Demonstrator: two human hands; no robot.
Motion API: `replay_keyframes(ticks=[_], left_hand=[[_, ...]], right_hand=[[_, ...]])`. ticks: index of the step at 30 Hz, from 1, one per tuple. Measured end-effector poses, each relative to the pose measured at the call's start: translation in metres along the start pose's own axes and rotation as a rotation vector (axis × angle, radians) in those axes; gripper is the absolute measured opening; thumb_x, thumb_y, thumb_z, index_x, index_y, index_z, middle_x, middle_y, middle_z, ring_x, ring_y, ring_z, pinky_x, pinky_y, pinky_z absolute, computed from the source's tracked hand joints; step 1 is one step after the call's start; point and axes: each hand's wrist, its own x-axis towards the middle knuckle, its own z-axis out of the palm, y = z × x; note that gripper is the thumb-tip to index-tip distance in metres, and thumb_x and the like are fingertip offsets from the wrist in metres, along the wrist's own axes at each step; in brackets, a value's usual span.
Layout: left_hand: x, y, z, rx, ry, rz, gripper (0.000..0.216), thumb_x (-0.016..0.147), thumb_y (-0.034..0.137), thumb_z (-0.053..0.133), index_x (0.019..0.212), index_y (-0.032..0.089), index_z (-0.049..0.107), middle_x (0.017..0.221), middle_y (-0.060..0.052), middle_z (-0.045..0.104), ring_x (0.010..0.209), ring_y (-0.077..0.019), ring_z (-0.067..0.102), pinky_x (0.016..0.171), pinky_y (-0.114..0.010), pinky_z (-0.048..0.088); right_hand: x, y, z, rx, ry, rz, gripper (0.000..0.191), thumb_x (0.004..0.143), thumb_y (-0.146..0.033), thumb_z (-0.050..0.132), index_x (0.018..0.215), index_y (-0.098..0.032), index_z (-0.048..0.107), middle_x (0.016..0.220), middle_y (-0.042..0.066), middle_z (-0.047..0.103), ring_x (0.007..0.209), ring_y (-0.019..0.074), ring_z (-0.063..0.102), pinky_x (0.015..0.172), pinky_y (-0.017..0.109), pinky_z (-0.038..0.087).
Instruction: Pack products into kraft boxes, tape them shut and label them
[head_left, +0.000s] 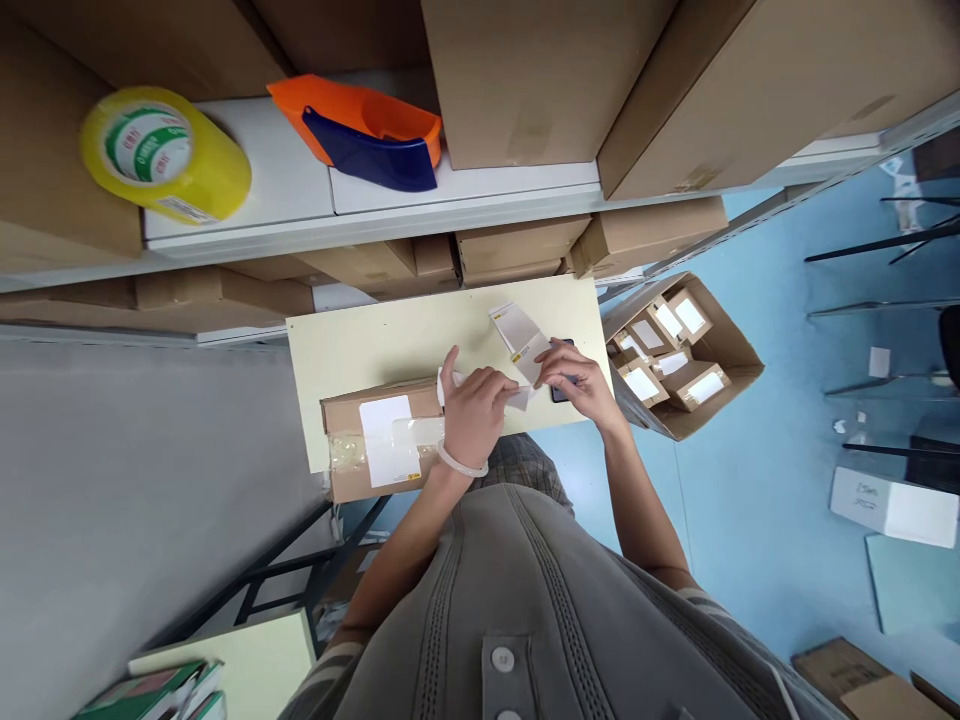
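Both hands, left (475, 408) + right (574, 380): pinching white label paper (517, 328)
Beside left: brown cardboard box (386, 440)
Under right: black gadget (561, 394), kinda blocked

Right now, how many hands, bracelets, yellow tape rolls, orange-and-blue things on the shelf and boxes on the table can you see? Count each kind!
Hands: 2 (left hand, right hand)
Bracelets: 1
Yellow tape rolls: 1
Orange-and-blue things on the shelf: 1
Boxes on the table: 1
Total: 6
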Motion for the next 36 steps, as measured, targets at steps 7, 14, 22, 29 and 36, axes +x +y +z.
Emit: replay_keyframes(ticks=[7, 14, 22, 29, 36], left_hand=[[-0.002, -0.011, -0.053, -0.065, 0.284, -0.034, 0.018, 0.092, 0.016, 0.056, 0.077, 0.025, 0.062, 0.076, 0.009, 0.070, 0.069, -0.0120, 0.067, 0.125, -0.053, 0.016], [-0.027, -0.002, -0.085, -0.038, 0.420, 0.205, 0.026, 0.091, 0.008, 0.051, 0.073, 0.024, 0.061, 0.091, 0.004, 0.075, 0.095, -0.0163, 0.072, 0.125, -0.060, 0.014], [-0.067, -0.005, -0.129, 0.031, 0.468, 0.330, 0.023, 0.090, 0.007, 0.054, 0.078, 0.025, 0.063, 0.092, 0.003, 0.077, 0.098, -0.0176, 0.073, 0.123, -0.064, 0.011], [-0.096, -0.020, -0.161, 0.012, 0.552, 0.333, 0.024, 0.092, 0.010, 0.053, 0.075, 0.024, 0.060, 0.089, 0.004, 0.077, 0.097, -0.0173, 0.074, 0.123, -0.064, 0.017], [-0.116, -0.034, -0.183, -0.040, 0.609, 0.286, 0.025, 0.094, 0.011, 0.053, 0.072, 0.023, 0.057, 0.089, 0.004, 0.077, 0.095, -0.0161, 0.074, 0.122, -0.064, 0.019]], right_hand=[[-0.004, -0.003, 0.000, -0.077, 0.222, 0.074, 0.025, 0.095, -0.043, 0.056, 0.091, -0.027, 0.075, 0.107, 0.007, 0.065, 0.114, 0.0246, 0.060, 0.104, 0.046, 0.046], [-0.007, -0.062, 0.052, -0.035, 0.370, 0.083, 0.021, 0.092, -0.041, 0.060, 0.099, -0.025, 0.072, 0.103, 0.006, 0.070, 0.104, 0.0235, 0.064, 0.096, 0.040, 0.048], [-0.031, -0.141, 0.118, 0.300, 0.287, 0.118, 0.036, 0.094, -0.052, 0.053, 0.081, -0.024, 0.071, 0.090, 0.003, 0.074, 0.096, 0.0244, 0.067, 0.088, 0.036, 0.051], [-0.026, -0.175, 0.142, 0.342, 0.256, 0.079, 0.033, 0.092, -0.052, 0.057, 0.077, -0.024, 0.067, 0.080, 0.003, 0.071, 0.085, 0.0228, 0.065, 0.085, 0.036, 0.050], [-0.020, -0.192, 0.165, 0.331, 0.112, 0.024, 0.031, 0.092, -0.050, 0.057, 0.076, -0.023, 0.062, 0.072, 0.002, 0.066, 0.076, 0.0199, 0.062, 0.077, 0.034, 0.049]])
